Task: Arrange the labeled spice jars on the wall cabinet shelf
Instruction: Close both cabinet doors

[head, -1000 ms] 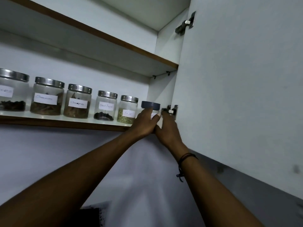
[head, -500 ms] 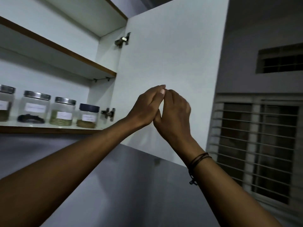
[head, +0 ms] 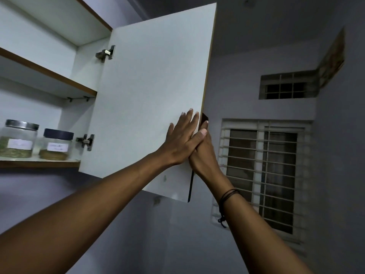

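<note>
Jars, two in view on the white wall-cabinet shelf [head: 39, 164], steel-lidded clear jar [head: 18, 139] beside dark-lidded clear jar [head: 56, 144]: likely light, smooth, breakable, best gripped round the body; my left hand [head: 182, 140] lies spread flat on the white cabinet door [head: 150, 91], my right hand [head: 203, 151] hooks its edge.

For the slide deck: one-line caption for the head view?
Both hands, left hand flat and right hand at the edge, on the open cabinet door; two labeled spice jars sit on the shelf.

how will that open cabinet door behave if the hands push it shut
The cabinet door looks like a stiff flat panel, so it probably won't flex. Hung on two hinges, it should swing rather than slide. The left hand lies flat on its smooth face and might slip.
</note>
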